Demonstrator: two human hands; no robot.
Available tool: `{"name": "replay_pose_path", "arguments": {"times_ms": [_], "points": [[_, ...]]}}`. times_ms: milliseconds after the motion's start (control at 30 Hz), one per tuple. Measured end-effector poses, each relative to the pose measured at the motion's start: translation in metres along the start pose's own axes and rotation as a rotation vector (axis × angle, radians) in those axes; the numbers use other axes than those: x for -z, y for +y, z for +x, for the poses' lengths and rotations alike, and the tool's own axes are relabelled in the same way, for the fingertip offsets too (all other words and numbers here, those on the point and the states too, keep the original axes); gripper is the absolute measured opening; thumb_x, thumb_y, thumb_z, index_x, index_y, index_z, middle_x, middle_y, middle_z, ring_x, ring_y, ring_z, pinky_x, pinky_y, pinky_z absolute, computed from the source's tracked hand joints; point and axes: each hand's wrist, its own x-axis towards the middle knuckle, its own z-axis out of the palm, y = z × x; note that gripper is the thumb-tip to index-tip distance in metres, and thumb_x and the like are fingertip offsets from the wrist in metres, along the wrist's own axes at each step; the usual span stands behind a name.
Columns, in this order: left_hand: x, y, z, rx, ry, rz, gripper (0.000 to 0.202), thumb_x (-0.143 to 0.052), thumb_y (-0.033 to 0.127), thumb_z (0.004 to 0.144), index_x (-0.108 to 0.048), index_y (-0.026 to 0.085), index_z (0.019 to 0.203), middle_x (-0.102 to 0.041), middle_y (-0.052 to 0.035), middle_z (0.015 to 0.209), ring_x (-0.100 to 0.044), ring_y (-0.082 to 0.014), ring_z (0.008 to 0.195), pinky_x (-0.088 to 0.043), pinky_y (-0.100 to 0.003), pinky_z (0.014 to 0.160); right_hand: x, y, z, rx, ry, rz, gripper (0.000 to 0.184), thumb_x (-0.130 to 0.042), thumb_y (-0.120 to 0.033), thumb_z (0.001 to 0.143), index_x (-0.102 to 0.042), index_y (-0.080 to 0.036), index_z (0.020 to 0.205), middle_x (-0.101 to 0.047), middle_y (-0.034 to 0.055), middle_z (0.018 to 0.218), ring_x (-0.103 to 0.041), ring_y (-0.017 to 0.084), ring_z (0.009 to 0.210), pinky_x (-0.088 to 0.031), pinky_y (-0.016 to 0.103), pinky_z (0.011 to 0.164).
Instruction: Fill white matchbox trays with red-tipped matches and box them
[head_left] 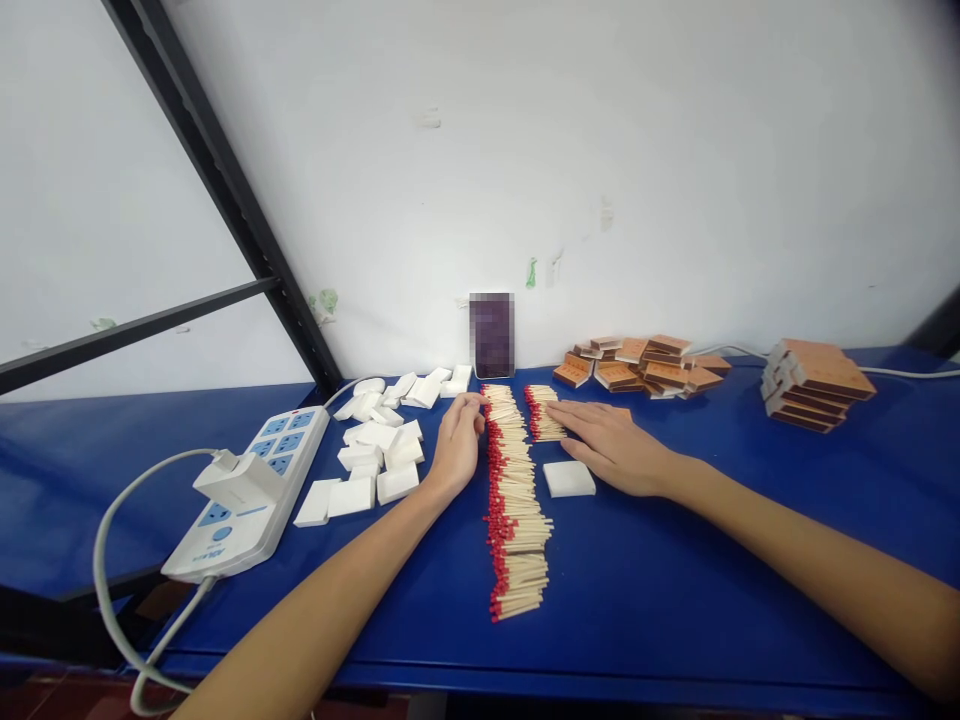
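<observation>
A long row of red-tipped matches (514, 500) lies down the middle of the blue table (675, 580). My left hand (454, 443) rests at the row's left side near its far end, fingers curled against the match heads. A smaller bunch of matches (541, 412) lies just right of the row. My right hand (611, 443) lies flat beside it, fingers stretched out and touching the bunch. A white inner matchbox tray (568, 478) sits under the right hand's near edge.
Several white trays (375, 450) lie scattered to the left. A white power strip (251, 495) with a plugged adapter and cable sits at the far left. Orange matchbox sleeves (645, 365) and a stack (814, 385) lie at the back right. A phone (491, 335) leans on the wall.
</observation>
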Motion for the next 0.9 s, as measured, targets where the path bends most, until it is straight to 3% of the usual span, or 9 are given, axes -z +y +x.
{"name": "replay_pose_path", "arguments": {"times_ms": [267, 400, 633, 900], "points": [[0.000, 0.005, -0.002, -0.007, -0.001, -0.025, 0.027, -0.039, 0.036, 0.093, -0.059, 0.018, 0.094, -0.043, 0.0048, 0.060, -0.037, -0.0110, 0.052, -0.029, -0.023, 0.051, 0.001, 0.001, -0.007, -0.016, -0.012, 0.005, 0.057, -0.030, -0.045, 0.102, -0.043, -0.019, 0.151, -0.044, 0.0104, 0.155, -0.033, 0.033, 0.146, -0.028, 0.062, 0.117], [-0.001, 0.008, -0.004, -0.046, 0.038, -0.039, 0.026, -0.040, 0.035, 0.092, -0.059, 0.018, 0.092, -0.042, 0.0049, 0.059, -0.037, -0.0110, 0.052, -0.028, -0.023, 0.050, 0.004, 0.001, -0.009, 0.019, 0.043, 0.029, 0.052, -0.032, -0.041, 0.103, -0.047, -0.022, 0.148, -0.048, 0.0096, 0.153, -0.038, 0.032, 0.143, -0.031, 0.060, 0.115], [-0.002, 0.009, -0.005, -0.037, 0.035, -0.067, 0.022, -0.041, 0.029, 0.086, -0.059, 0.018, 0.090, -0.041, 0.0049, 0.059, -0.036, -0.0112, 0.052, -0.027, -0.023, 0.050, 0.010, -0.008, -0.009, 0.159, 0.144, 0.111, 0.039, -0.037, -0.034, 0.102, -0.067, -0.021, 0.124, -0.068, 0.0112, 0.124, -0.055, 0.028, 0.120, -0.043, 0.049, 0.100], [-0.003, 0.011, -0.006, -0.014, 0.033, -0.077, 0.020, -0.043, 0.027, 0.084, -0.059, 0.018, 0.089, -0.042, 0.0047, 0.060, -0.037, -0.0109, 0.052, -0.028, -0.023, 0.050, 0.006, -0.017, -0.011, 0.078, 0.096, 0.076, 0.043, -0.034, -0.041, 0.103, -0.065, -0.022, 0.127, -0.066, 0.0119, 0.104, -0.056, 0.027, 0.096, -0.041, 0.046, 0.087]]}}
